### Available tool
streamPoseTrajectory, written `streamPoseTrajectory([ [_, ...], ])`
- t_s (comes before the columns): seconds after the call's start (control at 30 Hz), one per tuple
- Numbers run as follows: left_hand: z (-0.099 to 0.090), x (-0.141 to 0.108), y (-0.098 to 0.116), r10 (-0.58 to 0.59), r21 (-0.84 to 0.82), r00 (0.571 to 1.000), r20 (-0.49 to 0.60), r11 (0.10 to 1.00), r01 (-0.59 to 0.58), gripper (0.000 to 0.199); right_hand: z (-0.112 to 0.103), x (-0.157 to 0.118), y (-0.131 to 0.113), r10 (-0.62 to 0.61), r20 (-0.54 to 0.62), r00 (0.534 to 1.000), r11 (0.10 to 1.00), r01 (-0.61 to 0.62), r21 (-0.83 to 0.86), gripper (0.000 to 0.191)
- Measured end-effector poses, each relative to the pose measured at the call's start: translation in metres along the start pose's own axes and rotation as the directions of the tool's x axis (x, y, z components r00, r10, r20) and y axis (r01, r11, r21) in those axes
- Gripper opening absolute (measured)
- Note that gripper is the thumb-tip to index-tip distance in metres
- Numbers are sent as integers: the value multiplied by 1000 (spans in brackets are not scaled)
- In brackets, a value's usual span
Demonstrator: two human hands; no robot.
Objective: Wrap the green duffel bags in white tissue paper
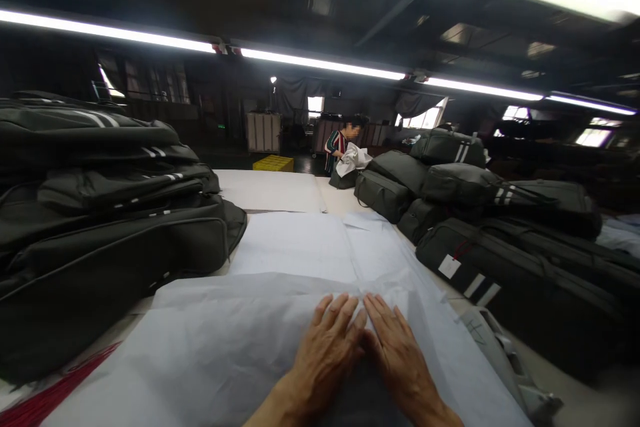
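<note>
Side by side, my left hand (327,350) and my right hand (400,353) lie on a large white sheet (220,320) that looks like thin paper. Their fingers are stretched out, and the two hands nearly meet at the thumbs. Neither hand holds anything. The sheet is creased and slightly raised under them. More smooth white sheets (295,243) are spread farther along the table, and a stack of white sheets (270,190) lies beyond.
Dark green bags (115,240) are piled at left; more dark bags (520,280) are heaped at right, one with a white tag (449,265). Red strings (65,380) lie lower left, a grey device (495,347) right. A person (336,147) handles white material behind.
</note>
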State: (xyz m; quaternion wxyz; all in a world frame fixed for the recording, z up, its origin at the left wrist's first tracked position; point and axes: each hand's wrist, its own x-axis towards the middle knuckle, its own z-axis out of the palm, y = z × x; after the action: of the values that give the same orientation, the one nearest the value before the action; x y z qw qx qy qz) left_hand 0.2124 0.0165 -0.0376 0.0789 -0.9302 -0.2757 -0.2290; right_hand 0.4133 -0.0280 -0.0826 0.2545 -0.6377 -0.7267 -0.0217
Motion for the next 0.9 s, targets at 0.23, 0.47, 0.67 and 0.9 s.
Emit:
streamPoseTrajectory([
  [0.23, 1, 11, 6, -6, -184, 998, 64, 983, 18, 63, -30, 11, -14, 142, 167, 976, 949, -183, 256, 62],
  [0.47, 3, 19, 9, -10, -52, 998, 55, 999, 13, 46, -50, 33, -22, 168, 222, 960, 900, -242, 363, 70],
  [0.67, 19, 14, 8, -10, 27, 999, -47, 1000, 12, 42, -49, 41, -5, 376, 9, 927, 850, -348, 396, 61],
  [0.9, 30, 10, 2, -29, 82, 997, -71, 996, 35, 40, -106, -46, 136, 733, -160, 661, 625, -563, 540, 66],
])
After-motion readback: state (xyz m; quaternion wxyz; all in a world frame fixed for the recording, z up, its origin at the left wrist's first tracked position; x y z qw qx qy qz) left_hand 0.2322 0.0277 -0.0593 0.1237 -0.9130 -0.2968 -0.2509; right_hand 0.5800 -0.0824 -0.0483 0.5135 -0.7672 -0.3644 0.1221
